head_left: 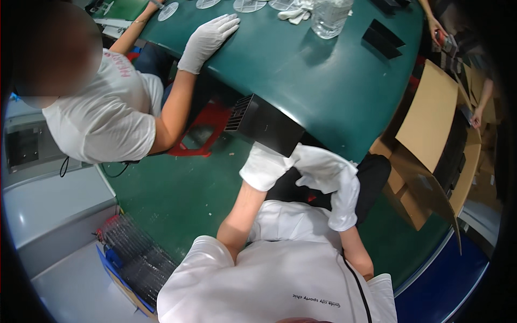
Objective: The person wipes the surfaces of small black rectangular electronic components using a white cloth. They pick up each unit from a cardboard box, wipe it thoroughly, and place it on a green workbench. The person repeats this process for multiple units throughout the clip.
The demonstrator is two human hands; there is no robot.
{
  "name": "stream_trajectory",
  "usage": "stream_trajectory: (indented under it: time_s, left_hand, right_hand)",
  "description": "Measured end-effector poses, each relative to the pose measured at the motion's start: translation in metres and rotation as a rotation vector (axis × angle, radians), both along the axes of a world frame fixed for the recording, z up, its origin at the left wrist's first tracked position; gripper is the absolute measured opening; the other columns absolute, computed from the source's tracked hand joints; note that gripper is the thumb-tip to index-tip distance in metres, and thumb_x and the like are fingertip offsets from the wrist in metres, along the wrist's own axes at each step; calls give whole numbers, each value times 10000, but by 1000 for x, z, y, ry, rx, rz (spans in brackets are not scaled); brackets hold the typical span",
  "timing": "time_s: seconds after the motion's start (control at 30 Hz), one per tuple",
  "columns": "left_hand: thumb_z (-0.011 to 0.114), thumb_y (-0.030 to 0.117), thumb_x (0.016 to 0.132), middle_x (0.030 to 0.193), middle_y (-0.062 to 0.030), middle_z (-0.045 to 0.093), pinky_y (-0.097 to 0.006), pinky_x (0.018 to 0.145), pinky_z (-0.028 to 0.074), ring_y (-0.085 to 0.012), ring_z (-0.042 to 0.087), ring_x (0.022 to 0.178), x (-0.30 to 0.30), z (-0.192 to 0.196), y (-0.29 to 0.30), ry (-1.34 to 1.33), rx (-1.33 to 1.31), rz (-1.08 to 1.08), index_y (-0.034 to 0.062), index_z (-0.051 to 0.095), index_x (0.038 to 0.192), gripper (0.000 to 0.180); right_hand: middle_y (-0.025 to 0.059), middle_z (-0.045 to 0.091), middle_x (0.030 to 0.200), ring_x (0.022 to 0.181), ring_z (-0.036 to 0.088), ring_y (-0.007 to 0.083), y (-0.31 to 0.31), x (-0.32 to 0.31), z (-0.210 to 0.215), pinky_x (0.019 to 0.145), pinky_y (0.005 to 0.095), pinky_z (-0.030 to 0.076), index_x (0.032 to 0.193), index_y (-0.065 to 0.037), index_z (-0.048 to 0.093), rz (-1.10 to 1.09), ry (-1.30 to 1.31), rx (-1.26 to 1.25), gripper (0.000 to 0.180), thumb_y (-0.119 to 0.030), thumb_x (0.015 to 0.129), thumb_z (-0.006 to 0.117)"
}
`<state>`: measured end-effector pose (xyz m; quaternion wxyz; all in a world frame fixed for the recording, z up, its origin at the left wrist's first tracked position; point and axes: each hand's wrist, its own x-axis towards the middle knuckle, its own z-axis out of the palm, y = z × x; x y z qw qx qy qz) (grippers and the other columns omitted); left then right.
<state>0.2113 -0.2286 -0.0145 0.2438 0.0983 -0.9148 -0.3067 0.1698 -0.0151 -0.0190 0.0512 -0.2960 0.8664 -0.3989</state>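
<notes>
A black box-shaped part with a slotted end is held above my lap, just off the near edge of the green table. My left hand, in a white glove, grips its lower side; the fingertips are hidden behind it. A bunched white cloth reaches the part's right end. My right hand, also gloved in white, is closed around the cloth's right side, with most of its fingers hidden in the folds.
At left, a person's gloved hand rests on the table beside clear round discs. A clear bottle and black angled pieces stand farther back. An open cardboard box is at right, a red stool at left.
</notes>
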Motion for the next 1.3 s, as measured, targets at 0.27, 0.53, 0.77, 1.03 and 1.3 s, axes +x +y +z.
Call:
stream_trajectory:
  time_s: [0.27,0.53,0.77,1.03,1.3]
  left_hand:
    - [707,57,773,937,-125,630,-378,799,520,-248,624,867,1,3,8,51,740,-49,-2,675,919,160]
    - [505,279,1030,839,33,563,-241,676,463,-75,542,732,-12,-17,1,266,1390,83,75,598,1038,224]
    - [531,278,1040,892,25,581,-242,765,410,-80,484,804,-3,11,-3,150,1010,300,56,611,965,248]
    - [586,265,1016,920,0,617,-240,802,427,-87,529,860,-13,40,-5,268,899,427,34,661,1019,243]
    - [586,301,1013,889,-47,642,-270,810,462,-126,588,852,-62,0,-69,497,690,519,23,625,957,286]
  right_hand:
    - [195,629,1139,1020,622,375,10,1,-6,871,394,497,1334,-1,514,-76,43,-182,495,90,848,493]
    - [88,551,1319,1203,550,179,-19,-8,33,1035,342,436,1392,19,456,-366,-770,-650,564,-431,1051,455]
    - [160,611,1250,1113,588,259,-61,-26,62,978,358,437,1317,59,554,-49,-445,-617,421,-110,935,503]
    - [107,586,1355,1301,514,334,-126,-61,60,1135,511,353,1239,-91,651,194,473,-80,375,-62,866,624]
    - [188,667,1195,1180,608,306,-107,-45,51,1066,449,422,1185,-31,678,274,-253,-204,299,-167,945,564]
